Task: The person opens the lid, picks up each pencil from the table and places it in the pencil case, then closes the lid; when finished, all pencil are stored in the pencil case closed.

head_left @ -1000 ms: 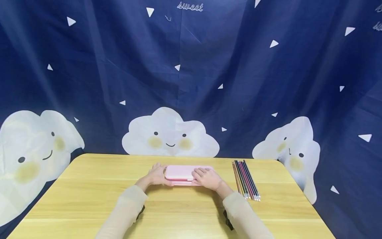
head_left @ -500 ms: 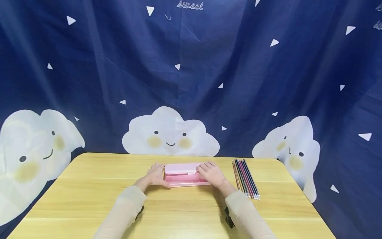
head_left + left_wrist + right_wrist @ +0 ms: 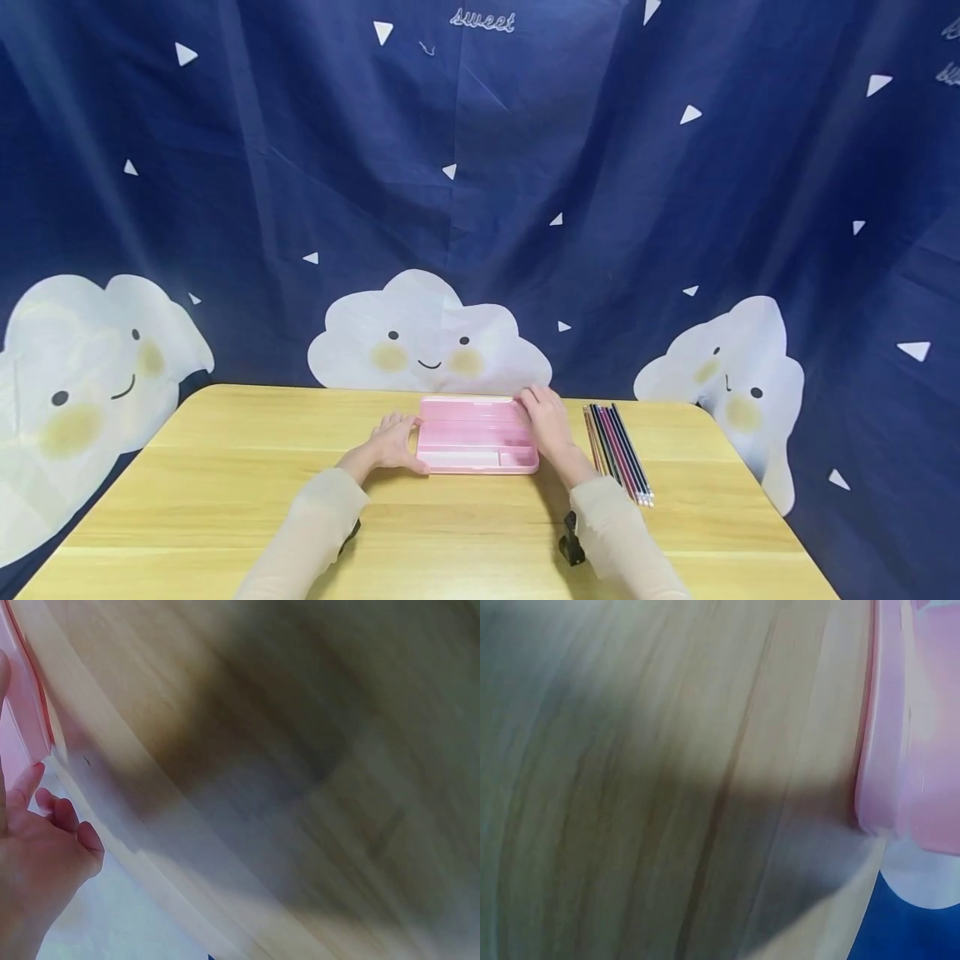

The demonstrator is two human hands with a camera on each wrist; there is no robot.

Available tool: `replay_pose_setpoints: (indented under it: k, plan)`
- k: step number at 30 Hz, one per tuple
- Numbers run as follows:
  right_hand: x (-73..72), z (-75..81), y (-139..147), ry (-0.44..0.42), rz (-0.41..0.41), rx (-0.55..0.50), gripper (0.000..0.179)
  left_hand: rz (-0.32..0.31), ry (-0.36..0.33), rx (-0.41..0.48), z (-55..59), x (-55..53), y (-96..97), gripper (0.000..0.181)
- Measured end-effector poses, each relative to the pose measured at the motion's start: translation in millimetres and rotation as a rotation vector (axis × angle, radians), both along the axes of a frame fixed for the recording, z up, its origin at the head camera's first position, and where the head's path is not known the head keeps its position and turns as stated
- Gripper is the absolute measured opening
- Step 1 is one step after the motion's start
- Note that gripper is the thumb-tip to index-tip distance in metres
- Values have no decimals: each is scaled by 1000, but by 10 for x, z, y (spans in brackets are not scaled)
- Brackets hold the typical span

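A pink pencil case (image 3: 457,433) lies near the table's far edge, its lid (image 3: 468,408) swung back and its compartments uncovered. A divider sets off a small section at the right of the tray. My left hand (image 3: 388,443) grips the case's left end, thumb at the front corner and fingers farther back. In the left wrist view, a fingertip of that hand (image 3: 49,847) meets the corner of the case (image 3: 26,705). My right hand (image 3: 551,425) holds the lid's right edge with bent fingers. The right wrist view shows the case's rounded end (image 3: 885,742) but no hand.
Several dark, red and brown pencils (image 3: 618,450) with white ends lie side by side right of the case. The wooden table (image 3: 450,533) reaches back to a blue curtain (image 3: 495,250) printed with clouds. A dark wrist device (image 3: 572,540) hangs under the right sleeve.
The lid was nearly down a second ago; it has swung up and back, baring the pink inside. My right hand moved back and right with it. The left hand stayed at the left end.
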State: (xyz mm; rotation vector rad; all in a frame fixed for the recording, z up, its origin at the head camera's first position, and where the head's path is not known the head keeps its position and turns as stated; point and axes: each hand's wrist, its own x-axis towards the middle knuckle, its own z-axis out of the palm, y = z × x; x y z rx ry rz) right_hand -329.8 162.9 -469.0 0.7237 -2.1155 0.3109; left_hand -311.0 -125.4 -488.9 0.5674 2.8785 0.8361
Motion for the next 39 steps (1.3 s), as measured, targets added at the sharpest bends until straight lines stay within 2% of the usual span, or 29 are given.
replay_pose_setpoints:
  k: [5, 8, 14, 21, 26, 32, 36, 39]
  plan:
    - [-6, -18, 38, 16, -71, -12, 13, -12, 6, 1, -27, -18, -16, 83]
    - [4, -39, 68, -33, -86, 25, 24, -21, 3, 17, -47, -28, -26, 81]
    - [24, -97, 140, -230, -63, 60, 51, -22, 1, 35, -117, -48, -29, 81]
    - [48, -163, 273, -461, -92, 63, 79, -38, -2, 5, -55, -35, -25, 82]
    - [71, -156, 382, -602, -99, 65, 83, -29, -15, 0, -8, -13, -26, 82]
    - [105, -148, 428, -755, -140, 165, 83, -30, -26, -20, 9, -12, -28, 82]
    - [125, -161, 430, -818, -169, 225, 81, -34, -29, -7, 21, -6, -23, 82]
    - [127, -165, 430, -838, -172, 231, 78, -35, -29, -9, 29, 1, -23, 82]
